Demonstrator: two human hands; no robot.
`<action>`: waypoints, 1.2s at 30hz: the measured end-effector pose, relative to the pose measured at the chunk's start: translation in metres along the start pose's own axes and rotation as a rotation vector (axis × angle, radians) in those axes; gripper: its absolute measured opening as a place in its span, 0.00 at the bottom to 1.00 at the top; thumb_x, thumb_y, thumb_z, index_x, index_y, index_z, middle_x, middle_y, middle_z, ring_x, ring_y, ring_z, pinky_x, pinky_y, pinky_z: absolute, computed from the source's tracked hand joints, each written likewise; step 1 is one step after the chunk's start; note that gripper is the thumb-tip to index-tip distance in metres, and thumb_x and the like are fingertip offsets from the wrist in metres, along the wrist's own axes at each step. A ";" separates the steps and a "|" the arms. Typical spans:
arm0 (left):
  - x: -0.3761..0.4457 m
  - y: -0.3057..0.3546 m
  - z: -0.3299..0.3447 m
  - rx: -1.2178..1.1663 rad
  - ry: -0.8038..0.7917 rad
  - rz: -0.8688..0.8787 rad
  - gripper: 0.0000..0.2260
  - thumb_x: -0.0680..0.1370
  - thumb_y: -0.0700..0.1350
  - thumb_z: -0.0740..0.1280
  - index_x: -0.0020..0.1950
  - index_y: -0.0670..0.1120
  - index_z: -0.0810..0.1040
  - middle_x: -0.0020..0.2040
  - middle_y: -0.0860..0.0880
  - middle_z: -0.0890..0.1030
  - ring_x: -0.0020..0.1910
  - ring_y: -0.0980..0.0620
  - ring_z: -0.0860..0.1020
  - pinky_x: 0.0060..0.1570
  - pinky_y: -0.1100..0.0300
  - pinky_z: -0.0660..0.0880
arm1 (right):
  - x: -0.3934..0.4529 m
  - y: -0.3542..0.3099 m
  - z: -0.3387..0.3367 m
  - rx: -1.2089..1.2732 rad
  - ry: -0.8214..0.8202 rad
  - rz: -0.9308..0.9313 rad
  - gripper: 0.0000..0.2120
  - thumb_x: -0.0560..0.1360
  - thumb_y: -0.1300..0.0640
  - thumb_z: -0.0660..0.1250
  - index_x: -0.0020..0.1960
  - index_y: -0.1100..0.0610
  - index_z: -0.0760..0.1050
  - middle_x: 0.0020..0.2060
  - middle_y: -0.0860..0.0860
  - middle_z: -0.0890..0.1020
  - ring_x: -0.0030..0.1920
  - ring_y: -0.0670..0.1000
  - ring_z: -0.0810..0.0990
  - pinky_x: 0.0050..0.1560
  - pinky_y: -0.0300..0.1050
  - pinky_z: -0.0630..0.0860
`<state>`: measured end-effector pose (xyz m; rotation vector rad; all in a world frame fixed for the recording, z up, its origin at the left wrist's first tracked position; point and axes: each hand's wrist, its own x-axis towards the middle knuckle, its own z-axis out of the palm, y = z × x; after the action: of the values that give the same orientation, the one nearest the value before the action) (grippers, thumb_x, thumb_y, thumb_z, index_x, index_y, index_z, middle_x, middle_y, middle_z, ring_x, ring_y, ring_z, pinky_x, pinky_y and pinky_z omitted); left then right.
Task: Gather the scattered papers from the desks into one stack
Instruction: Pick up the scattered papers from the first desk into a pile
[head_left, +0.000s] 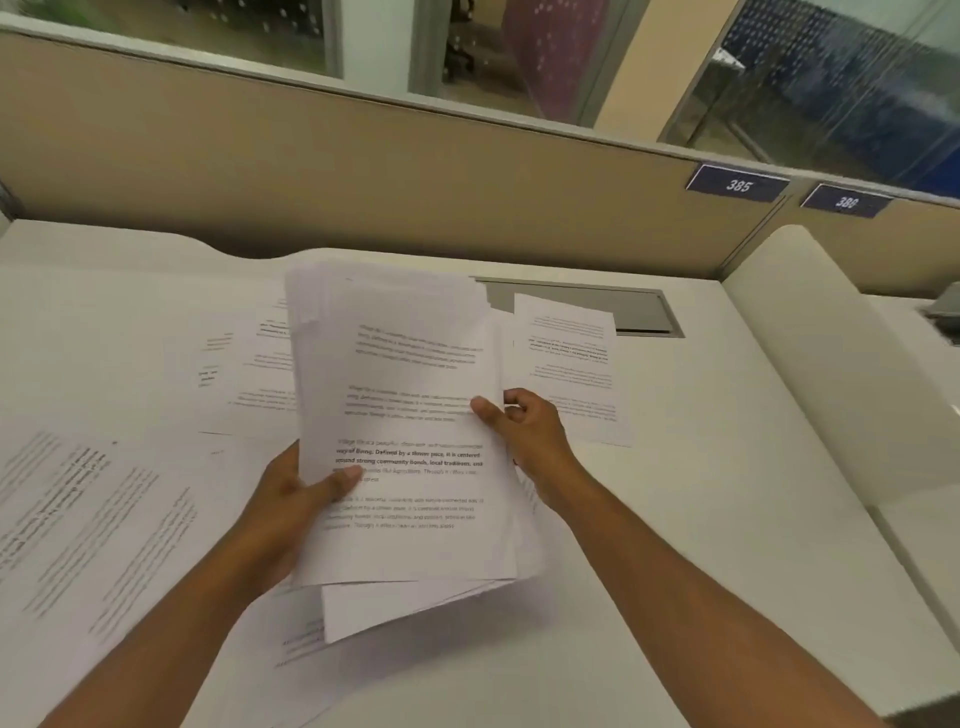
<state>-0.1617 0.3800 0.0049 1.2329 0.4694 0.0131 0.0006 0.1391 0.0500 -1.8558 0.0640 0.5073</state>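
Observation:
A thick stack of printed white papers (410, 415) is held up over the white desk (701, 545). My left hand (291, 509) grips its lower left edge, thumb on the top sheet. At the right edge my right hand (524, 431) pinches the stack, thumb on top and fingers curled behind. The sheets are unevenly aligned and some stick out at the bottom. Loose printed sheets lie on the desk: one at the right (571, 364), some behind the stack at the left (244, 364), and several at the near left (93, 530).
A tan partition panel (415, 182) with glass above runs along the desk's back, bearing number plates 385 (737, 184) and 389 (847, 201). A grey cable hatch (639, 306) sits in the desk at the back. A white divider (831, 353) bounds the desk on the right.

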 end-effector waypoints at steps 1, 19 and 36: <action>0.001 -0.003 -0.005 -0.025 0.020 0.001 0.17 0.79 0.40 0.75 0.67 0.52 0.83 0.59 0.48 0.91 0.55 0.43 0.90 0.46 0.52 0.88 | 0.014 0.000 -0.009 -0.027 0.070 0.045 0.16 0.77 0.43 0.78 0.53 0.55 0.83 0.49 0.51 0.90 0.49 0.52 0.91 0.47 0.47 0.86; 0.017 -0.024 -0.050 -0.100 0.182 0.020 0.19 0.76 0.42 0.75 0.66 0.52 0.85 0.63 0.46 0.90 0.57 0.41 0.90 0.47 0.48 0.89 | 0.132 0.021 -0.132 -0.378 0.315 0.436 0.37 0.69 0.61 0.86 0.72 0.68 0.73 0.70 0.63 0.80 0.69 0.65 0.80 0.68 0.59 0.80; -0.008 -0.022 -0.103 -0.170 0.305 0.122 0.28 0.78 0.39 0.73 0.78 0.49 0.77 0.68 0.48 0.87 0.63 0.47 0.88 0.51 0.52 0.88 | 0.110 -0.005 -0.009 0.335 0.096 0.160 0.26 0.72 0.71 0.79 0.67 0.60 0.80 0.64 0.58 0.86 0.57 0.58 0.86 0.44 0.49 0.86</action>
<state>-0.2105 0.4636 -0.0377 1.0937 0.6427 0.3423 0.1047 0.1556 0.0156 -1.5518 0.3444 0.4853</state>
